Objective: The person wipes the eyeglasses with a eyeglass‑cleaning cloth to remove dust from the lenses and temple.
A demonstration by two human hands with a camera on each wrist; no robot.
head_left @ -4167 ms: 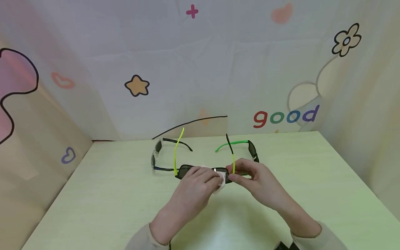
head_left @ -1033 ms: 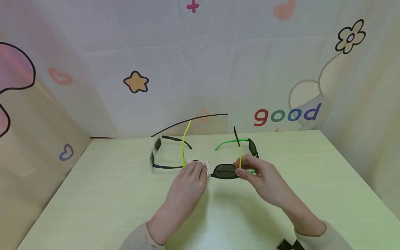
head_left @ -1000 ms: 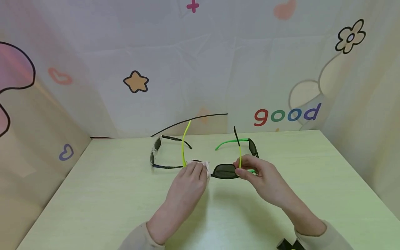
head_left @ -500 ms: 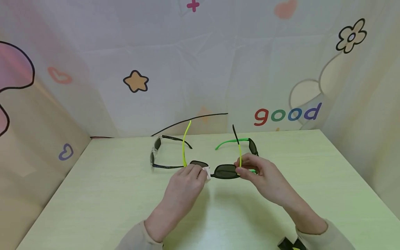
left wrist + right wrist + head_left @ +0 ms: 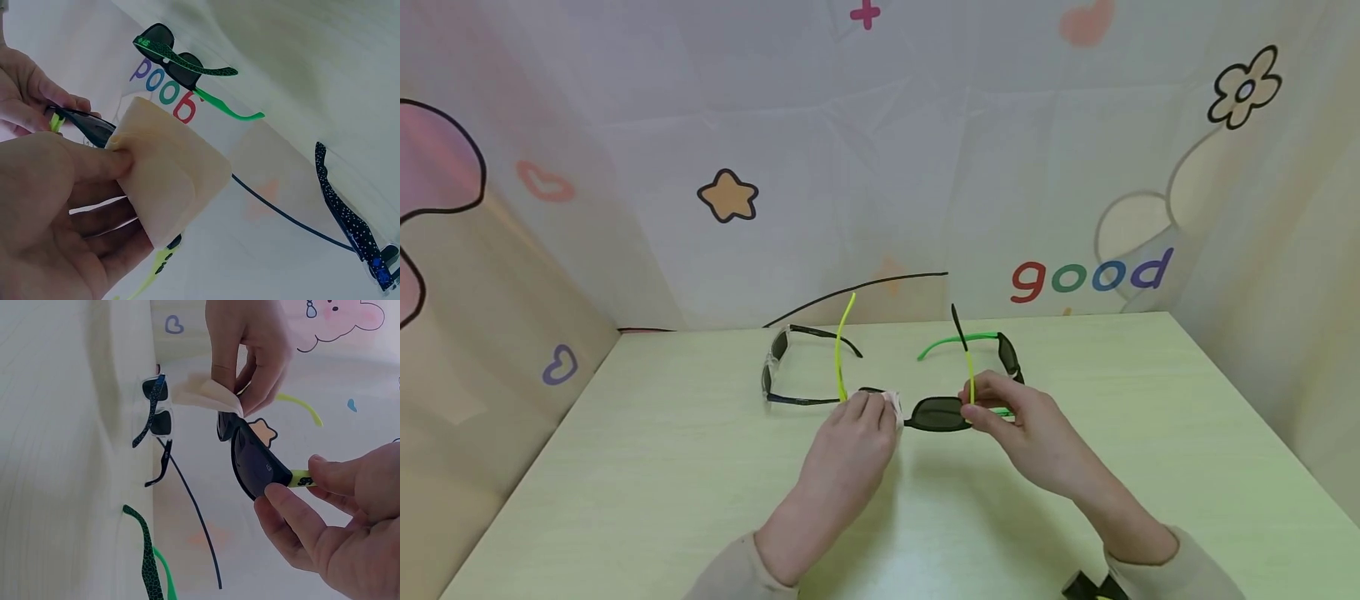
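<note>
Grip pinching in both: left hand (image 5: 842, 450), right hand (image 5: 1033, 433). Pale counter (image 5: 662, 458) below. Yellow-armed sunglasses (image 5: 938, 414) raised above it, right hand at hinge. Behind, on counter: green-armed pair (image 5: 1007, 352), clear-framed pair (image 5: 781, 344). White cloth (image 5: 181, 169) in left hand, against sunglasses.

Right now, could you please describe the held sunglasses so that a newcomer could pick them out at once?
Start at the pale table and the right grip above it. It pinches one end of dark-lensed sunglasses. Their yellow temples set them apart from the clear-framed pair and the green-templed pair behind.
</note>
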